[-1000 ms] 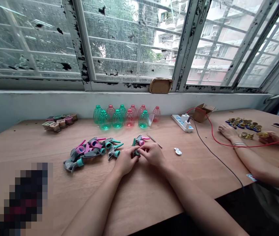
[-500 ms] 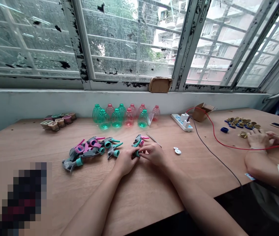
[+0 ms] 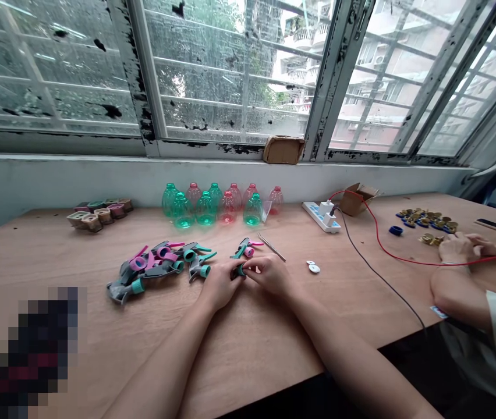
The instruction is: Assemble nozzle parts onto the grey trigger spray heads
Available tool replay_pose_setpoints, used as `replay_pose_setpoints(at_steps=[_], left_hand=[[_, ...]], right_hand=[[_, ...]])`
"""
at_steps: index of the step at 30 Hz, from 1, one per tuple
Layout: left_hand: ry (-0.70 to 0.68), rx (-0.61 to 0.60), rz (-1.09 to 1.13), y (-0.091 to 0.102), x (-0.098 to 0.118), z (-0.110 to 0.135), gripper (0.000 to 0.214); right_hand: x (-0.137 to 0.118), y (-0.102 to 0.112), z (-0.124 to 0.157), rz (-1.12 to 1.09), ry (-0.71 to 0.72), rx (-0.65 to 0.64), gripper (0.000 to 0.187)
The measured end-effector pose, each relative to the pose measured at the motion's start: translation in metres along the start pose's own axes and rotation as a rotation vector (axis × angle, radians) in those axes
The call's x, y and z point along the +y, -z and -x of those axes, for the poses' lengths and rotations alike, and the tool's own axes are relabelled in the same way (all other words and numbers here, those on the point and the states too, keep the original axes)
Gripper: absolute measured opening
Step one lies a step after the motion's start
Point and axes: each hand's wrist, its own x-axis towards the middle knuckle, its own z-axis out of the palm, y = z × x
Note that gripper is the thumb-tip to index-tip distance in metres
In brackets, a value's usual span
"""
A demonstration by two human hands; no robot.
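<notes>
1. Your left hand point(image 3: 218, 284) and right hand point(image 3: 270, 274) are together, fingers curled inward and closed from both sides on a small teal-collared plastic piece point(image 3: 241, 270), over the wooden table point(image 3: 248, 343). Your fingers hide most of it, so you can't make out its full shape.
2. Just beyond your fingers lie a teal-and-grey spray trigger head point(image 3: 240, 250) and a pink ring point(image 3: 248, 252); metal tweezers point(image 3: 271, 247) rest nearby.
3. To your left sits a heap of grey spray trigger heads point(image 3: 152, 269) with pink and teal parts.
4. Farther off, green and pink plastic bottles point(image 3: 206, 209) stand in two rows.
5. To your right, a co-worker's hands point(image 3: 460, 247) are near small brass pieces point(image 3: 427, 222) - what they hold is hard to tell.
6. A pixelated patch point(image 3: 29, 355) covers the lower left.
</notes>
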Motion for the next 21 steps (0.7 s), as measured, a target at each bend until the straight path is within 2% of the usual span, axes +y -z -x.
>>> replay_pose_setpoints(at_steps=[3, 6, 13, 17, 21], left_hand=[[0.07, 0.005, 0.028, 0.0, -0.002, 0.0, 0.033], [0.1, 0.025, 0.051, -0.001, -0.004, 0.0, 0.027], [0.089, 0.043, 0.006, -0.005, -0.004, 0.001, 0.021], [0.039, 0.035, -0.029, -0.005, -0.006, -0.001, 0.03], [-0.013, 0.024, -0.1, -0.009, -0.011, -0.002, 0.052]], right_hand=[[0.005, -0.002, 0.001, -0.098, -0.084, 0.072, 0.011], [0.013, -0.001, 0.001, -0.082, -0.186, 0.117, 0.011], [0.027, -0.002, 0.0, 0.102, -0.267, -0.019, 0.008], [0.033, -0.009, -0.004, 0.137, -0.245, -0.053, 0.023], [0.039, -0.014, -0.009, 0.182, -0.23, -0.071, 0.037]])
